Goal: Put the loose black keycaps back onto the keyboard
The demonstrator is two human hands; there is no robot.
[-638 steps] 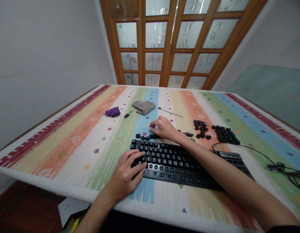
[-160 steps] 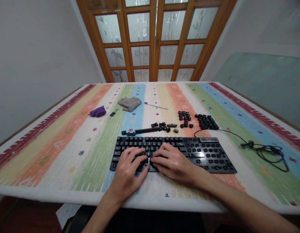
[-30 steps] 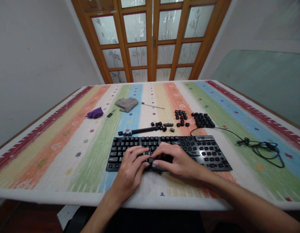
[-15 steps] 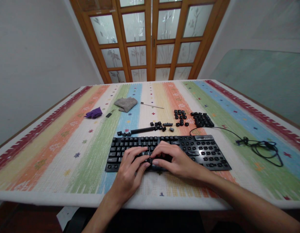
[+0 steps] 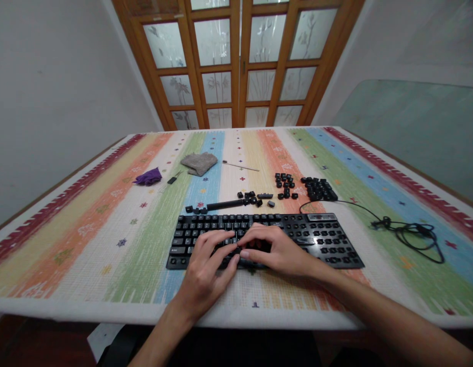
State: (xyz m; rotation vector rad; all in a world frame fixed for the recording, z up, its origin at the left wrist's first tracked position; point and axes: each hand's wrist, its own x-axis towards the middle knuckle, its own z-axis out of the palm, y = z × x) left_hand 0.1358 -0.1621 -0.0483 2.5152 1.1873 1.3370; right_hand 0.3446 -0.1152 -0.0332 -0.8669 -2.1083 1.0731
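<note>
Bare forearms (image 5: 165, 330) w/ slim fingers (image 5: 222, 254)

– Finish of the keyboard (image 5: 316, 248)?
– Looks plastic, glossy toward its right end.
– Behind the keyboard, leftward?
– Rough, matt grey cloth (image 5: 199, 163); creased purple fabric (image 5: 148, 177).
– Beneath it?
– Matt, woven-looking tablecloth (image 5: 86, 244).
– Far behind it?
– Smooth wooden doors (image 5: 235, 71), frosted glass panes (image 5: 212, 43).

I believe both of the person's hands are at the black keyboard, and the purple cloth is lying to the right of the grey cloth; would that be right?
Not quite: the head view shows the purple cloth to the left of the grey cloth. The left hand and right hand are indeed both at the black keyboard.
</note>
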